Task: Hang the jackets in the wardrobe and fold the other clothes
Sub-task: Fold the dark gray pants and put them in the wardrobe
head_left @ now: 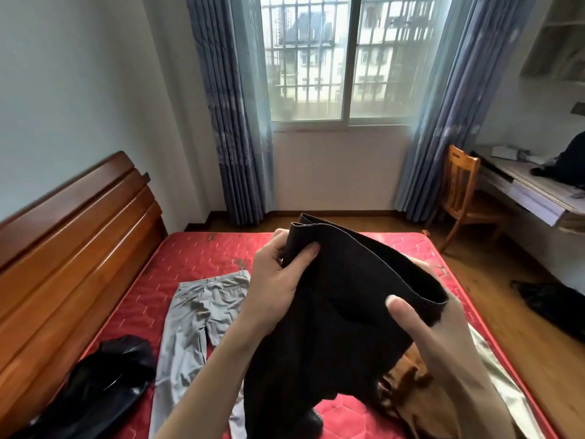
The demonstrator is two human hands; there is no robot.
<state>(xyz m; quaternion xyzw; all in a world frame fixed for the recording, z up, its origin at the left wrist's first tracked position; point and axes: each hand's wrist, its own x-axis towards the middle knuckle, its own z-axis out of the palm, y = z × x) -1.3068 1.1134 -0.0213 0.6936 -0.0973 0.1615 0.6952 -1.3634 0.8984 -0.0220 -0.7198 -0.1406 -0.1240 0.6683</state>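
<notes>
Both hands, left (278, 280) and right (421, 315), grip the black garment (342, 312) stretched between them.

Red quilted mattress (196, 255) on wooden bed. On it: grey trousers (196, 324) laid flat, shiny black jacket (107, 381) near headboard (72, 236), brown garment (408, 394), maybe a silvery one (497, 375) at right edge.

Barred window (348, 58), blue curtains (234, 122), wooden chair (459, 191).

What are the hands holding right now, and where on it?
Both hold the black garment by its open top edge: left hand at one end, right hand at the other.
</notes>
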